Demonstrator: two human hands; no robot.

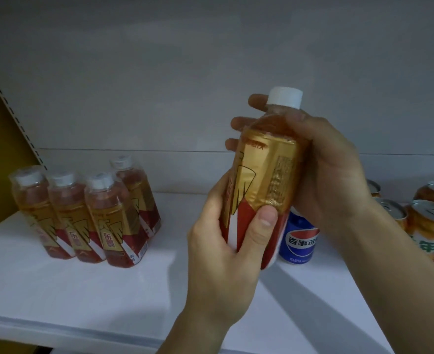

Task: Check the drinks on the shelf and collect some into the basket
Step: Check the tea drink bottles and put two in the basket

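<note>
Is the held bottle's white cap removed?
No, the white cap sits on the bottle held by both hands.

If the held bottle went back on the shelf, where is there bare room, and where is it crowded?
Bare shelf lies between the bottle cluster at left and the blue can; the front strip is also free. The right end is crowded with orange cans. Both hands, left and right, grip the bottle.
</note>
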